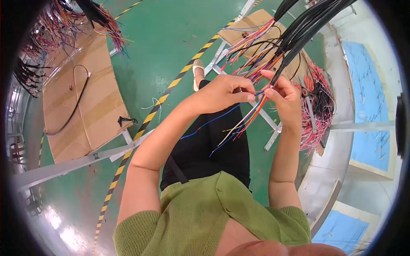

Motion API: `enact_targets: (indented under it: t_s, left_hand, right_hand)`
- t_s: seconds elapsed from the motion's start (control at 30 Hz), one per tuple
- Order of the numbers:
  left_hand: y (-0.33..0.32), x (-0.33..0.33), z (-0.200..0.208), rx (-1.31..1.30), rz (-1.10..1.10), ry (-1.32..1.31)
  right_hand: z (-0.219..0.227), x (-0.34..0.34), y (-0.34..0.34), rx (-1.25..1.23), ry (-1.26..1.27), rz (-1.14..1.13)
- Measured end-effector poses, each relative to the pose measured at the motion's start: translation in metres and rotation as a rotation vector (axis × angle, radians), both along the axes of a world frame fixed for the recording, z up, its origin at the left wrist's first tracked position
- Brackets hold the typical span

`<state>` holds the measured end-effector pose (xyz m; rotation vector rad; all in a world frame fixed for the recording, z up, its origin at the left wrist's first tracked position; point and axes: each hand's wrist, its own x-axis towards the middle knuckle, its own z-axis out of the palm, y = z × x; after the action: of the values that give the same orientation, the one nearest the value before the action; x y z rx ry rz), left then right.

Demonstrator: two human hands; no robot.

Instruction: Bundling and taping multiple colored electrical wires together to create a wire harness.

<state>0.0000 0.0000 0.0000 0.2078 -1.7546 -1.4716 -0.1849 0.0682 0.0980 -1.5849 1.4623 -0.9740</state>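
Up near the middle of the view, a bundle of thin coloured wires (250, 117) in blue, yellow, red and white is held between both hands above the person's lap. The right hand (284, 96) is closed around the bundle where it leaves a black cable sheath (294, 49), fingers curled and pinching the strands. The left hand (226, 91) is closed too, its fingertips (250, 97) pinched on a single blue wire (209, 123) that trails down and to the left over the black trousers (209, 149). The loose ends of the other wires fan out below the hands.

Several more black cables (316, 21) run up and away to the upper right, with further coloured strands spreading over a sheet of cardboard (252, 25) behind them. Just right of the right wrist lies a tangled heap of pink and black wires (318, 111) on a metal frame (363, 126).

Below the arms shows the person's green knitted top (200, 213). The green floor (171, 42) carries a yellow-and-black striped line (149, 115). To the left, a large cardboard sheet (81, 98) holds one curved black cable (74, 106), and more wire bundles (55, 25) hang at the upper left.
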Motion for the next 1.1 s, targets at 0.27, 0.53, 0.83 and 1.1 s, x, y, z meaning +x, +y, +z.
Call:
enact_targets:
  t_s: [0.27,0.53,0.83,1.1]
  left_hand:
    - [0.011,-0.005,0.006,0.255,-0.178,0.08]
    - [0.029,0.014,0.01,0.014,0.266,-0.003]
    - [0.059,0.034,-0.037,0.815,-0.012,0.198]
    - [0.107,0.059,-0.095,1.191,0.011,0.733]
  right_hand:
    - [0.0,0.004,0.003,-0.043,0.016,-0.022]
    - [-0.014,0.01,0.012,-0.022,0.012,0.024]
    - [-0.06,0.048,-0.007,0.081,0.01,0.302]
    - [-0.098,-0.01,-0.026,0.287,0.191,0.164]
